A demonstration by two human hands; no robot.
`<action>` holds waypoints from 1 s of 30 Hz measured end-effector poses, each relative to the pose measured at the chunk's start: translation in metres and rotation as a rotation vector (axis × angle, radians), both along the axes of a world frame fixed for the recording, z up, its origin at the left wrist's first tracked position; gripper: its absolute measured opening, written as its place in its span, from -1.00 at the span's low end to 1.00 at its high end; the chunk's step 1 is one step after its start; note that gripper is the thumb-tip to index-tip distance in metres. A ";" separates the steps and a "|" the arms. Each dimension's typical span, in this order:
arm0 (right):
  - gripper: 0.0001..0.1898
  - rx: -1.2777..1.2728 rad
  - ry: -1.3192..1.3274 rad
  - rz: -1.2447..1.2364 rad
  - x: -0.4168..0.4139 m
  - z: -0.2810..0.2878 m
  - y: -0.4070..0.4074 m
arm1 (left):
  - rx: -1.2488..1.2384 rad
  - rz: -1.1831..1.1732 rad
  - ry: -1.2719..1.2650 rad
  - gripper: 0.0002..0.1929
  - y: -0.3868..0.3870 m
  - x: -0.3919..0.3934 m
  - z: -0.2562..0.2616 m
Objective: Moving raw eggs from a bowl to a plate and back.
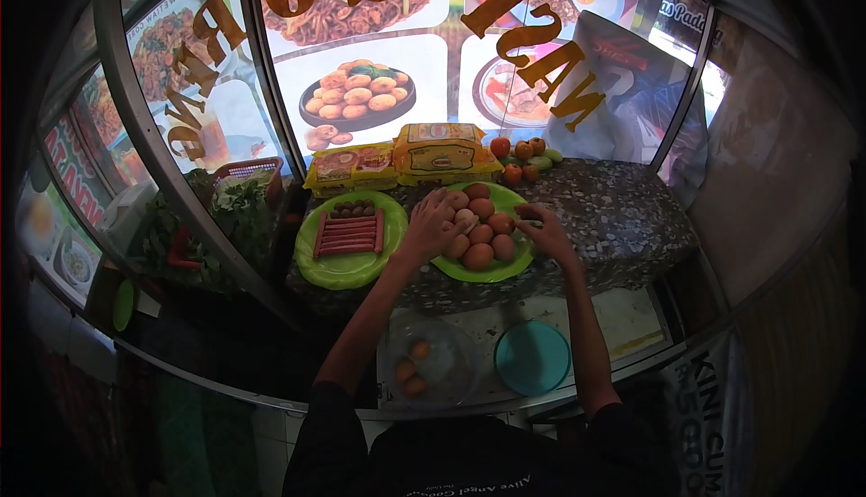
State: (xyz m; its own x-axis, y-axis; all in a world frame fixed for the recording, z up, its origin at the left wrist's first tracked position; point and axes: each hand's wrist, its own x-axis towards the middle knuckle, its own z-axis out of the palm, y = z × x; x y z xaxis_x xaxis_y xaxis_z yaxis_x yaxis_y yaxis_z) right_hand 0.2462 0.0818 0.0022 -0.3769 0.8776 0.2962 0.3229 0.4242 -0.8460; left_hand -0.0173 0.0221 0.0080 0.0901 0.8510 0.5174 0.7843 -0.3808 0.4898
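Brown eggs [479,255] are heaped on a green plate [490,275] on the speckled stone counter. My left hand [431,222] lies against the left side of the heap, its fingers spread over the eggs; whether it grips one I cannot tell. At the right edge of the heap, my right hand [547,228] is curved with thumb and fingers apart, close to an egg [501,224] and holding nothing visible. Left of my left hand, a second green plate [338,274] bears red sausages [348,234] laid in a row, with small brown balls [353,209] behind them.
Yellow noodle packs [440,152] and tomatoes [512,173] stand along the back of the stone counter [629,213], before the glass. Below it are a clear container [440,378] with several eggs and a teal round lid [533,358]. Leafy greens [237,219] lie beyond a metal frame post at left.
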 end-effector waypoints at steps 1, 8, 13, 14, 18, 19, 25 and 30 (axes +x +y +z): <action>-0.56 -0.003 -0.002 0.004 -0.002 0.004 -0.006 | -0.003 0.004 -0.002 -0.46 -0.004 -0.001 0.001; -0.71 0.156 0.082 -0.068 -0.022 0.036 -0.068 | 0.170 -0.009 -0.219 -0.57 -0.059 0.005 0.036; -0.73 0.187 0.090 0.068 -0.045 0.050 -0.130 | 0.085 -0.029 -0.422 -0.75 -0.127 0.005 0.049; -0.73 0.125 0.109 0.132 -0.051 0.046 -0.140 | 0.133 -0.003 -0.464 -0.81 -0.133 0.003 0.034; -0.69 -0.237 0.136 0.234 -0.074 -0.015 -0.173 | -0.214 0.025 -0.680 -0.79 -0.165 -0.011 -0.024; -0.69 -0.263 0.133 0.243 -0.078 -0.030 -0.180 | -0.234 0.044 -0.686 -0.79 -0.172 -0.015 -0.033; -0.53 -0.405 -0.390 0.421 -0.095 -0.129 -0.207 | -0.852 -0.058 -0.209 -0.72 -0.213 -0.042 -0.085; -0.47 -0.436 -0.541 0.527 -0.114 -0.155 -0.219 | -0.996 -0.063 -0.002 -0.68 -0.223 -0.028 -0.094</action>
State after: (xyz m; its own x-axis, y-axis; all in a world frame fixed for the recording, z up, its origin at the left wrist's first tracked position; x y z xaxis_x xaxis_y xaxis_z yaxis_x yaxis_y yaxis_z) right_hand 0.1319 -0.1369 -0.1533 -0.7573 0.5429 -0.3629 0.5806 0.3055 -0.7547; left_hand -0.0452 -0.2005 -0.0861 0.1500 0.8906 -0.4293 0.7759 0.1631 0.6094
